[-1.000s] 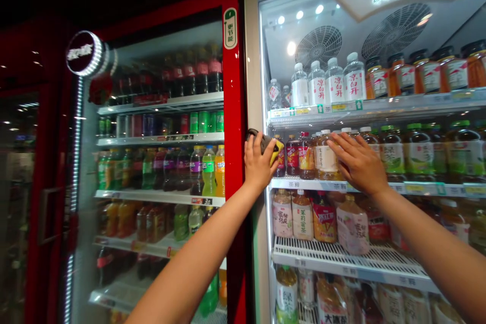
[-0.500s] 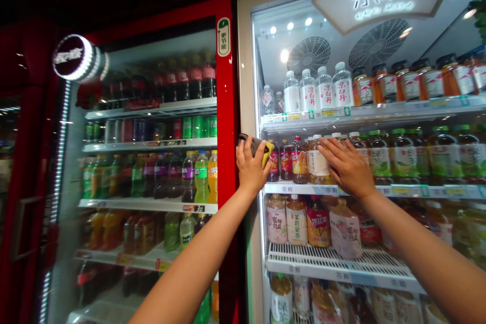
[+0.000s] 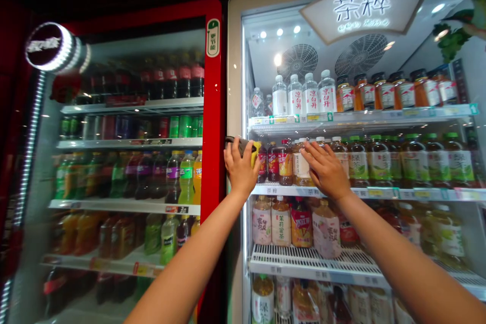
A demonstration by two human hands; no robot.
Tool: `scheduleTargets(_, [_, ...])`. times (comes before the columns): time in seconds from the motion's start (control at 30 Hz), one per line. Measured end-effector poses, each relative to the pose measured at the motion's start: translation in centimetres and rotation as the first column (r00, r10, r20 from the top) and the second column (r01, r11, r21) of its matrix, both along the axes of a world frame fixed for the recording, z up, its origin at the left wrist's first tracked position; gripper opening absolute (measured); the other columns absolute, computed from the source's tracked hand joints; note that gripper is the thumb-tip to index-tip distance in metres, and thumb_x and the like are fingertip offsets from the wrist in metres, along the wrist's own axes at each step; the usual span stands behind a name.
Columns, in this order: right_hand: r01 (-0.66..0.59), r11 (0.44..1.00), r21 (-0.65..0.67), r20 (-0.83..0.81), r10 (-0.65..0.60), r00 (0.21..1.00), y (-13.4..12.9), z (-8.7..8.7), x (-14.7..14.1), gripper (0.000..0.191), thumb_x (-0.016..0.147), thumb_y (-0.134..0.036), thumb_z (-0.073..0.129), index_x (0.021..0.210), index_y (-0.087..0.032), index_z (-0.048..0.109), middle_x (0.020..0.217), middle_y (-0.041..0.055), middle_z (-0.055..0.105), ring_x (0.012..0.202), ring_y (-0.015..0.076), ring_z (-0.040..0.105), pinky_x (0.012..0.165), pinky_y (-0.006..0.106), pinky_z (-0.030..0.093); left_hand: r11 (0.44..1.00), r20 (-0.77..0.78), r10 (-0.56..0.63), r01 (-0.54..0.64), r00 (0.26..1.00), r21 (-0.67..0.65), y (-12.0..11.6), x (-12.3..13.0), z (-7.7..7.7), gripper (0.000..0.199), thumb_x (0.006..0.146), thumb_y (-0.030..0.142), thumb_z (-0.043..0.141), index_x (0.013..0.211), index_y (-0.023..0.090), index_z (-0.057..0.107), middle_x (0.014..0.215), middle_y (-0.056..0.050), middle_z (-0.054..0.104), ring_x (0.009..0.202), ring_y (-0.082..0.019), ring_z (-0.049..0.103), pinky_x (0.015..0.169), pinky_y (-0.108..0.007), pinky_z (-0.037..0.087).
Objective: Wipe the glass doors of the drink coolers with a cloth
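My left hand (image 3: 241, 167) is at the left frame of the tall lit drinks cooler (image 3: 234, 86). Its fingers curl over a dark grey and yellow thing (image 3: 256, 153), whose kind I cannot make out and which is partly hidden by the hand. My right hand (image 3: 327, 168) is stretched flat, palm toward the cooler's glass door, holding nothing. Behind its fingertips stands a tea bottle with a pale label (image 3: 302, 164), partly covered. Whether the right palm touches the glass is hard to see.
Left of this cooler stands a red-framed drinks cooler (image 3: 212, 111) with several shelves of bottles and cans. A round lit sign (image 3: 45, 46) juts out from it. A fan-shaped lit sign (image 3: 364, 10) sits high on the right cooler. Green leaves (image 3: 450, 43) show at the upper right.
The view has turned a little to the right, so both coolers sit further left in the picture. Both hands keep nearly the same places against the cooler.
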State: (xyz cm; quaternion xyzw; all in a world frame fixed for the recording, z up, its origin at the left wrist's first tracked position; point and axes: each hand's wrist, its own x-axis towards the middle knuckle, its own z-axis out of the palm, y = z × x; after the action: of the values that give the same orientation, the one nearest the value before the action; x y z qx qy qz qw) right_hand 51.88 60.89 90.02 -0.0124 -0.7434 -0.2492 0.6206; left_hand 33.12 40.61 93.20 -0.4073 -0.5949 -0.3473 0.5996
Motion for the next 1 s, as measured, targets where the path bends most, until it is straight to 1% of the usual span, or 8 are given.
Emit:
scheduleTargets(0.07, [-0.012,1.0,-0.005,0.004,0.012,1.0,0.1,0.0,-0.1,0.071,0.092,-0.012,0.049,0.16,-0.026,0.031,0.162,0.0076,0.039,0.152,0.0273,0.032,0.123,0.058,0.029,0.998,0.009,-0.007,0.006,1.0,0.06,2.3,1.9,1.0,0.049,0.092,0.032,0.061,0.141,0.024,0.057,0.162,-0.017,0.035,0.151,-0.041,0.026,0.121,-0.065,0.025])
scheduleTargets(0.17, [-0.066,0.998,-0.004,0.007,0.066,0.998,0.4,0.1,0.0,0.071,0.092,-0.01,0.047,0.16,-0.025,0.031,0.16,0.0076,0.041,0.152,0.0255,0.031,0.124,0.057,0.029,0.995,-0.138,-0.06,0.048,0.989,-0.088,4.0,3.6,-1.2,0.055,0.089,0.033,0.067,0.142,0.028,0.056,0.163,-0.014,0.034,0.153,-0.04,0.024,0.12,-0.064,0.027])
scheduleTargets(0.33, [-0.149,0.988,0.03,0.154,0.142,0.978,1.4,0.5,2.3,0.078,0.089,-0.005,0.043,0.162,-0.025,0.025,0.163,0.0086,0.036,0.154,0.024,0.025,0.124,0.056,0.031,0.869,-0.362,-0.23,0.023,0.904,-0.494,0.9,1.4,-4.2,0.063,0.083,0.038,0.073,0.143,0.033,0.055,0.16,-0.01,0.042,0.152,-0.036,0.027,0.122,-0.06,0.027])
scheduleTargets(0.53, [-0.078,0.995,0.059,0.154,0.068,0.986,4.2,0.7,8.0,0.08,0.089,-0.007,0.047,0.163,-0.027,0.021,0.163,0.0092,0.035,0.153,0.0269,0.028,0.123,0.06,0.031,0.999,0.037,-0.023,0.021,0.999,0.037,4.2,4.3,2.6,0.05,0.091,0.029,0.062,0.14,0.021,0.058,0.16,-0.019,0.037,0.151,-0.041,0.027,0.121,-0.066,0.022])
scheduleTargets(0.67, [-0.006,1.0,0.007,0.082,0.005,0.997,6.2,-0.2,10.0,0.079,0.091,-0.009,0.047,0.162,-0.03,0.021,0.164,0.008,0.032,0.152,0.0283,0.03,0.121,0.061,0.032,0.996,-0.045,-0.079,0.077,0.996,-0.047,8.3,8.3,-0.1,0.056,0.088,0.031,0.066,0.143,0.025,0.054,0.164,-0.016,0.032,0.154,-0.04,0.02,0.122,-0.067,0.021])
scheduleTargets(0.83, [0.07,0.997,-0.026,0.109,-0.067,0.992,7.9,-1.6,10.1,0.077,0.096,-0.012,0.046,0.163,-0.032,0.013,0.166,0.0085,0.028,0.153,0.0287,0.026,0.121,0.061,0.031,0.871,-0.346,-0.238,0.042,0.908,-0.489,5.9,6.2,-5.4,0.065,0.081,0.04,0.076,0.142,0.036,0.055,0.16,-0.007,0.042,0.153,-0.035,0.026,0.123,-0.061,0.025])
scheduleTargets(0.9, [0.067,0.997,-0.034,0.115,-0.062,0.991,8.1,-1.8,9.9,0.078,0.097,-0.013,0.045,0.164,-0.033,0.009,0.166,0.0084,0.028,0.154,0.0281,0.025,0.122,0.061,0.03,0.903,-0.304,-0.192,0.047,0.933,-0.428,5.1,5.2,-4.3,0.062,0.081,0.039,0.075,0.14,0.036,0.056,0.159,-0.007,0.044,0.152,-0.034,0.03,0.123,-0.06,0.026])
scheduleTargets(1.0, [0.046,0.998,-0.047,0.117,-0.04,0.992,8.2,-1.8,9.6,0.08,0.098,-0.012,0.045,0.164,-0.034,0.006,0.166,0.0079,0.027,0.154,0.0277,0.024,0.122,0.06,0.029,0.998,-0.056,-0.049,0.047,0.997,-0.043,6.8,6.6,-0.9,0.056,0.087,0.032,0.068,0.141,0.028,0.057,0.161,-0.013,0.038,0.151,-0.038,0.028,0.122,-0.065,0.024])
